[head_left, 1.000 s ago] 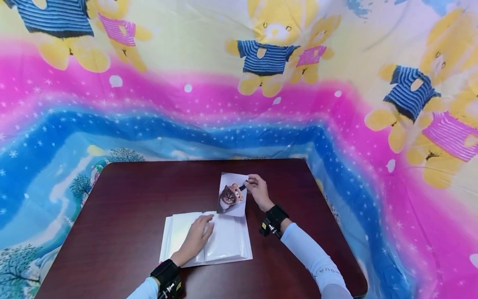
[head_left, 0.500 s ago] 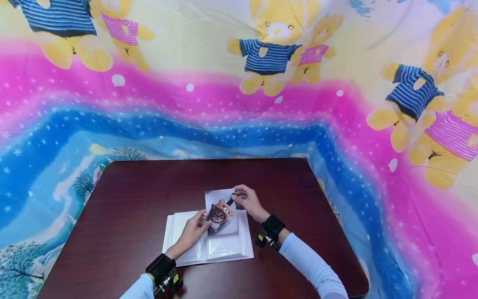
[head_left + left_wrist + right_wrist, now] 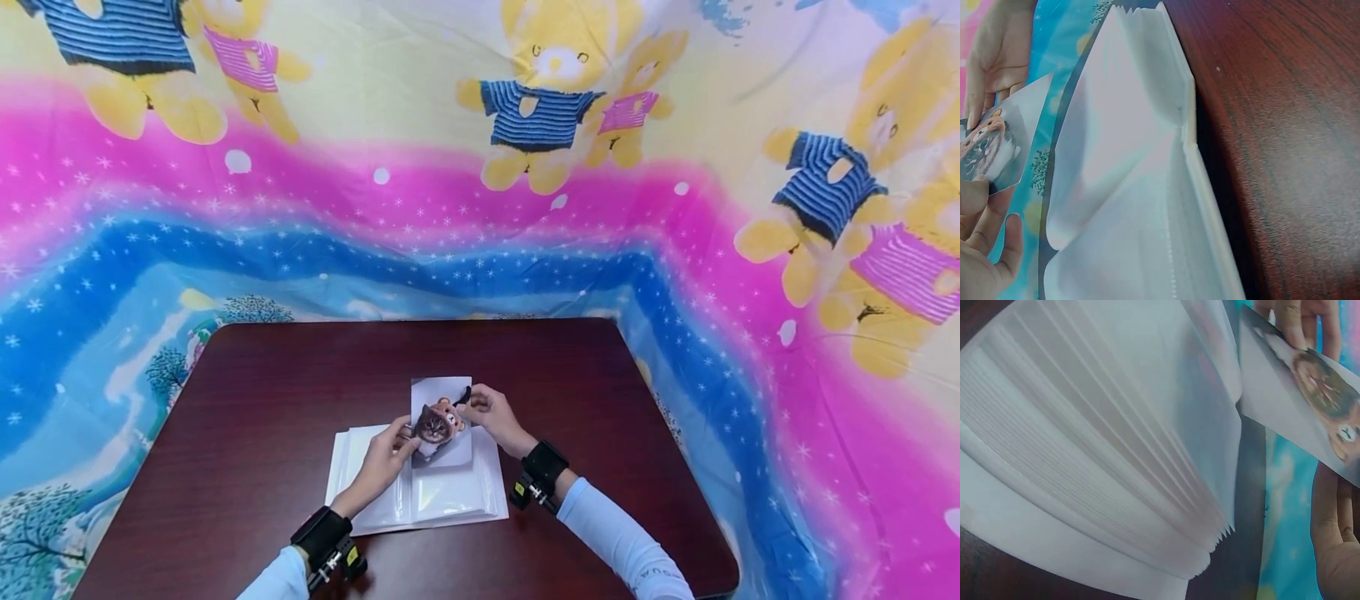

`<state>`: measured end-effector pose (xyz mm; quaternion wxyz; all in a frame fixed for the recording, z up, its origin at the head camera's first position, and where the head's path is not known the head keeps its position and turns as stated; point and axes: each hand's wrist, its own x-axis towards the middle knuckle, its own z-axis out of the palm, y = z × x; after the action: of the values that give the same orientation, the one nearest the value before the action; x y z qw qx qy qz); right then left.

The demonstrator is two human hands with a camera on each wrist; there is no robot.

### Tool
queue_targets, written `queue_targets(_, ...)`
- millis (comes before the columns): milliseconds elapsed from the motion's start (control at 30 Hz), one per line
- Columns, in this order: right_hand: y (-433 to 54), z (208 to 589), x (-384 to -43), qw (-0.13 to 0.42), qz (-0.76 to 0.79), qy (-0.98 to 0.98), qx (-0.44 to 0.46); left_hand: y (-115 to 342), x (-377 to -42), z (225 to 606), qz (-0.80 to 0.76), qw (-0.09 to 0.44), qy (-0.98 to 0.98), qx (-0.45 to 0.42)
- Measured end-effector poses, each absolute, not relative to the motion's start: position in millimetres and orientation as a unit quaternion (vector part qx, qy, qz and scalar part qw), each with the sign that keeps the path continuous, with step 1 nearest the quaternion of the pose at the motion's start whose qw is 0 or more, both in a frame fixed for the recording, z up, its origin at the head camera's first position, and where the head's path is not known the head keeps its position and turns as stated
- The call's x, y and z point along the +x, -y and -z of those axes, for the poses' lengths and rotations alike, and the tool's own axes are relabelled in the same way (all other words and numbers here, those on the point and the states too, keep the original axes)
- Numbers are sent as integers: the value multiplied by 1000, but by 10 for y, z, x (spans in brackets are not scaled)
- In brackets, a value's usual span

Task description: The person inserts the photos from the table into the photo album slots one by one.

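A photo print (image 3: pixel 453 450) of a cat wearing a bear hat is held upright above the right half of an open photo album (image 3: pixel 450 498). My left hand (image 3: pixel 381 461) pinches its left edge, thumb on the picture side, as the left wrist view also shows. On the opposite edge, my right hand (image 3: pixel 501 423) grips the photo between thumb and fingers. In the right wrist view the photo (image 3: pixel 1272 381) spans the space between both hands, beside the fanned clear sleeves of the album (image 3: pixel 1097 425).
The album lies on a dark reddish-brown wooden table (image 3: pixel 300 375) with rounded corners. A printed cloth (image 3: pixel 420 208) with bears and snowflakes hangs behind and around the table. Black wrist straps with small cameras (image 3: pixel 536 475) sit on both wrists.
The photo has come left and down over the album. My left hand has left the album page and taken the photo's left edge; my right hand has slid down its right edge.
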<state>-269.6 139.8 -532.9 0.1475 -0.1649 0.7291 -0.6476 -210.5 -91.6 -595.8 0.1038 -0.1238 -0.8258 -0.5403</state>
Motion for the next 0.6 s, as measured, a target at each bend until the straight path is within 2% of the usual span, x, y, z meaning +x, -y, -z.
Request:
queue_targets(433, -1400, 5411, -2669, 162, 631, -740, -168, 934, -2222, 5917, 533, 143, 824, -127)
queue_targets(600, -1469, 5381, -2768, 139, 610, -760, -175, 915, -2250, 5964, 510, 179, 832, -128)
